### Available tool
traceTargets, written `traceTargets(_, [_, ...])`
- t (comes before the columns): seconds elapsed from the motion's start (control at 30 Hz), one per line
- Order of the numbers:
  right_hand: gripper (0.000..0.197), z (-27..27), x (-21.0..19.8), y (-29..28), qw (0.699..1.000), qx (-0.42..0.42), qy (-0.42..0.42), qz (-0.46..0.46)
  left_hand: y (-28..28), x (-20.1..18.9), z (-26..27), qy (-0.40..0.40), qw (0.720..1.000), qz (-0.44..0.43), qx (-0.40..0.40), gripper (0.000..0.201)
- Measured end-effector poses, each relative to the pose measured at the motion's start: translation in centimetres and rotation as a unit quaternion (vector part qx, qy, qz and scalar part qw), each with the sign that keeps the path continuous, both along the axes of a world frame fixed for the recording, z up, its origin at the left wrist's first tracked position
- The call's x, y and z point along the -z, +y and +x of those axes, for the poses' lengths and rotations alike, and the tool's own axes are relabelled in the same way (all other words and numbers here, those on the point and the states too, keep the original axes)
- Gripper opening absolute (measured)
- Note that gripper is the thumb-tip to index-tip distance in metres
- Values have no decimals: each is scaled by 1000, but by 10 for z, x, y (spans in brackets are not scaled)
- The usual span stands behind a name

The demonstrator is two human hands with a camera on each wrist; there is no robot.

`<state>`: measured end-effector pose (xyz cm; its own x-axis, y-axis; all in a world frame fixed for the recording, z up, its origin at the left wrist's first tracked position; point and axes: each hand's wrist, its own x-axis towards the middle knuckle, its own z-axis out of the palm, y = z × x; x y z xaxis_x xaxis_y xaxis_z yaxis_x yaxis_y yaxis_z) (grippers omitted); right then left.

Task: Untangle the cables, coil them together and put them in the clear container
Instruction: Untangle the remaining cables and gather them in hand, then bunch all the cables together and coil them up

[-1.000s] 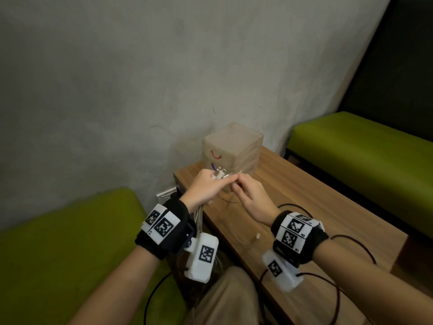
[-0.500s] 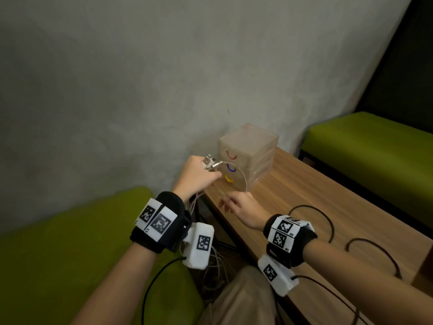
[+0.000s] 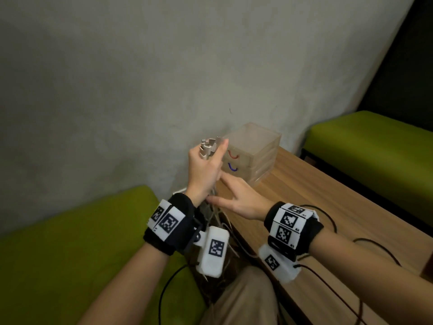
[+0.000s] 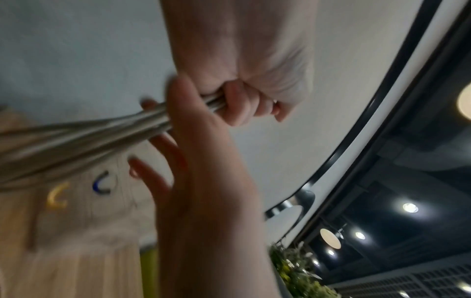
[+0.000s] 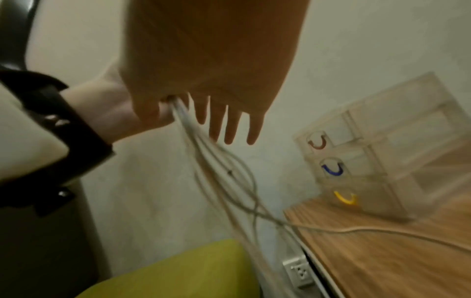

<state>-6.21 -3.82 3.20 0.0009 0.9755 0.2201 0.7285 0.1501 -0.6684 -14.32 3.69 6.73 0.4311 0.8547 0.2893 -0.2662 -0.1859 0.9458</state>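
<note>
My left hand [image 3: 206, 167] is raised beside the wall and grips a bundle of white cables [image 3: 209, 146], whose plug ends stick up out of the fist. The loose cable lengths [image 5: 216, 161] hang down past the table edge, and one strand trails onto the table. My right hand [image 3: 236, 198] lies just under the left fist, fingers [image 5: 229, 125] straight and spread against the hanging strands, holding nothing. The clear container [image 3: 255, 151], a small drawer box with red, blue and yellow handles, stands on the table corner right behind both hands.
The wooden table [image 3: 339, 207] runs to the right, with black wrist-camera leads [image 3: 330, 219] looping on it. Green benches sit at the left [image 3: 70, 254] and far right [image 3: 375, 141]. A wall socket [image 5: 298, 270] sits below the table's end, by the grey wall.
My left hand has lifted the cable ends up and leftward. My right hand let go of the ends, dropped away, and now lies flat under the left fist.
</note>
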Motion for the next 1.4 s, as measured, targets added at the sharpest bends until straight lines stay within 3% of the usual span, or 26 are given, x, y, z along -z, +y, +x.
traceTargets(0.1, [13, -4, 14, -4, 998, 32, 54, 32, -19, -4, 13, -34, 999, 32, 5, 48])
traceTargets(0.2, [27, -3, 40, -7, 995, 39, 80, -48, -22, -21, 13, -71, 993, 96, -17, 41])
traceTargets(0.3, [22, 1, 71, -5, 980, 48, -66, -179, -7, -45, 5, -127, 982, 109, -86, 35])
traceTargets(0.4, [40, 6, 81, 2, 907, 93, -252, -324, 5, -53, -3, -154, 975, 118, -104, 40])
traceTargets(0.43, [38, 5, 76, 3, 897, 71, -267, -346, 5, -52, -5, -152, 976, 122, -100, 41])
traceTargets(0.5, [31, -2, 65, 6, 905, 35, -227, -358, 2, -51, -3, -144, 977, 132, -87, 42])
traceTargets(0.7, [27, -9, 47, -8, 960, 48, -137, -240, -2, -56, 4, -136, 979, 137, -72, 45])
traceTargets(0.8, [15, -1, 47, 1, 990, 55, -62, -113, -4, -57, 1, -139, 977, 147, -69, 45])
traceTargets(0.93, [11, 8, 48, 9, 990, 123, 30, 58, -7, -60, -1, -139, 975, 159, -71, 44])
traceTargets(1.07, [18, 11, 39, 8, 998, 26, -17, -52, -11, -48, 3, -95, 981, 157, -69, 41])
traceTargets(1.2, [22, 16, 39, 7, 997, 73, -17, 16, -16, -34, 3, -49, 985, 150, -71, 42])
traceTargets(1.27, [42, 12, 42, 6, 991, 122, 19, 56, -22, -33, 3, -43, 985, 147, -74, 40])
traceTargets(1.4, [107, 2, 45, 8, 971, 199, 111, 72, -22, -32, 2, -16, 982, 170, -87, 24])
